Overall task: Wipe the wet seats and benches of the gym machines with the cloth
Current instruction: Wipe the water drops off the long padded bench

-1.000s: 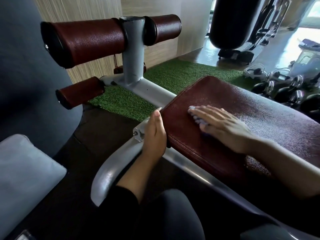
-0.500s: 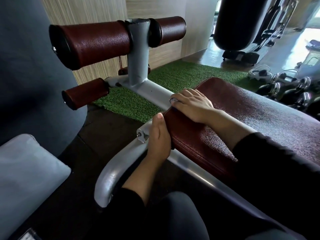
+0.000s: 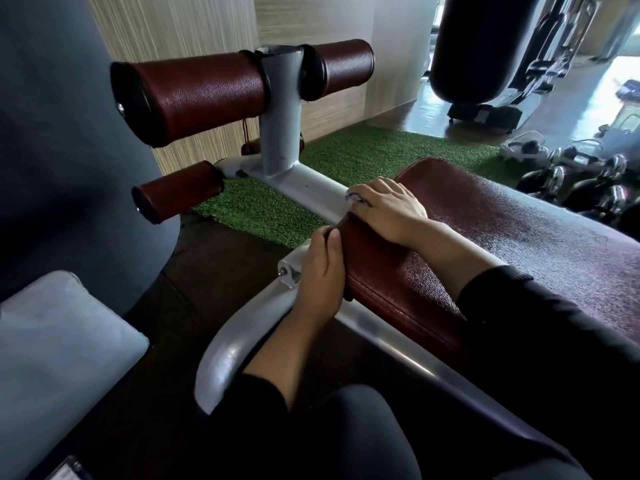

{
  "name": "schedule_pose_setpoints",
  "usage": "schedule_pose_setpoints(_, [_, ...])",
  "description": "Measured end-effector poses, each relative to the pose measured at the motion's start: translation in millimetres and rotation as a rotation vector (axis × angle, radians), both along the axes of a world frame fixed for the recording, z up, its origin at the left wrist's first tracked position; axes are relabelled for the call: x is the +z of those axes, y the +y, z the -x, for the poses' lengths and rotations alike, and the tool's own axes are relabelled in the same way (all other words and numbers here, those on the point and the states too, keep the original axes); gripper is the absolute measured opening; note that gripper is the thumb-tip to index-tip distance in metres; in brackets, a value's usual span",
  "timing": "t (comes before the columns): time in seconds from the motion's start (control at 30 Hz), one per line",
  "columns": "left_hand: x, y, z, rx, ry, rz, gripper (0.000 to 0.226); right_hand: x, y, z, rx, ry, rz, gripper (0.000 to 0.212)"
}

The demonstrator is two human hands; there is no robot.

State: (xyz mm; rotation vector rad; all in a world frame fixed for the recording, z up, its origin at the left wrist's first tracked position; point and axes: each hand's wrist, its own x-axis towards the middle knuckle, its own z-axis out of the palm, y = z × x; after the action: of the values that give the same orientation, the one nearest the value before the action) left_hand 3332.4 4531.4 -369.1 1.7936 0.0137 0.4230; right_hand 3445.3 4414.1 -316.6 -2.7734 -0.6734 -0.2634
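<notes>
Right hand (image 3: 388, 211) flat, palm down, on the left end of the dark red bench pad (image 3: 512, 244), fingers spread and curled slightly over the pad's far-left corner. Cloth (image 3: 354, 198) trapped beneath those fingers, only a small pale bunch peeking out past the fingertips at the far-left edge of the pad, right above the grey frame tube (image 3: 311, 188). Pressed under the palm rather than pinched; hardly any of it visible, so its full extent impossible to tell. Left hand (image 3: 320, 275) clamped on the near-left corner of the same pad, thumb on top of the upholstery edge, remaining fingers tucked out of sight under or behind the corner, just beside a grey bracket (image 3: 289, 271). No cloth visible in that hand.

Pad surface to the right of the right hand speckled with fine droplets, glistening across to the far right. Near side panel of the pad dull and dark. Curved grey frame leg (image 3: 228, 355) dropping from the bracket toward the near left. Farther left, two large red roller pads (image 3: 201, 95) on a grey upright post (image 3: 280, 112), a smaller roller (image 3: 176, 195) lower down. Green turf (image 3: 374, 150) under the frame, dumbbells (image 3: 588, 181) at the far right.
</notes>
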Motion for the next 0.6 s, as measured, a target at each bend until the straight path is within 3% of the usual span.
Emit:
schedule_pose_setpoints(0.27, [19.0,9.6,-14.4,0.009,0.067,-0.395,0.033,-7.8,-34.4,44.5,0.02,-0.004,-0.158,0.045])
schedule_pose_setpoints(0.37, [29.7,2.3,-16.5,0.011,0.011,-0.517,0.043,-9.6,-48.1,65.9,0.016,-0.027,-0.185,0.048])
schedule_pose_setpoints(0.6, [37.2,-22.3,-18.8,0.004,0.098,-0.948,0.049,-23.0,-74.6,87.2,-0.107,-0.1,-0.273,0.044])
